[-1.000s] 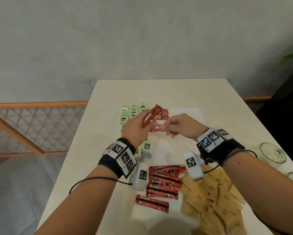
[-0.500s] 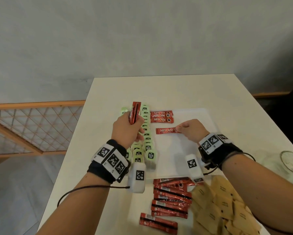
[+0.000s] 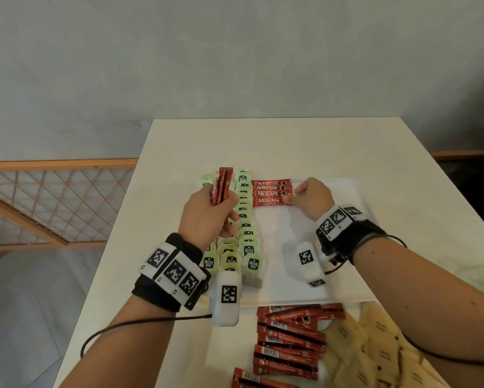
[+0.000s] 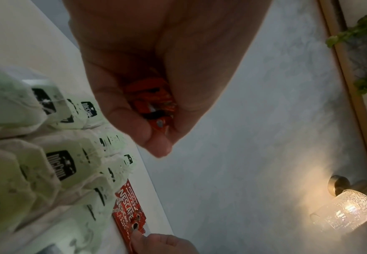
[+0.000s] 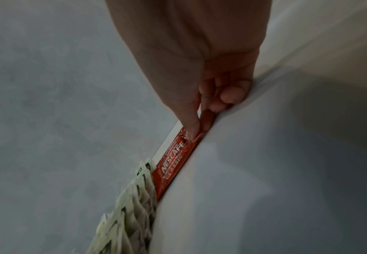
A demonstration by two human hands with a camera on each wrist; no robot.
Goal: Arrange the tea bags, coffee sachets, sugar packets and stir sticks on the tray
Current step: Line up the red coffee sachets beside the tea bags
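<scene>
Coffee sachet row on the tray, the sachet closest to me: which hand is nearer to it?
Right. The right hand pinches that sachet at its right end; the left hand is off to its left, beyond the tea bag rows, gripping a bundle of sachets.

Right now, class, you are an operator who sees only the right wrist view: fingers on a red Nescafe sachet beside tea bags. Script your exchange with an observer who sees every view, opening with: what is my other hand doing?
Observer: Your left hand grips a bundle of coffee sachets upright above the tea bags.
Operator: How many sachets are laid down?
Observer: Four laid sachets, counting the one your right hand pinches, lie at the far end of the tray.
Operator: Any off the tray?
Observer: Yes, loose sachets lie on the table beside brown sugar packets.
</scene>
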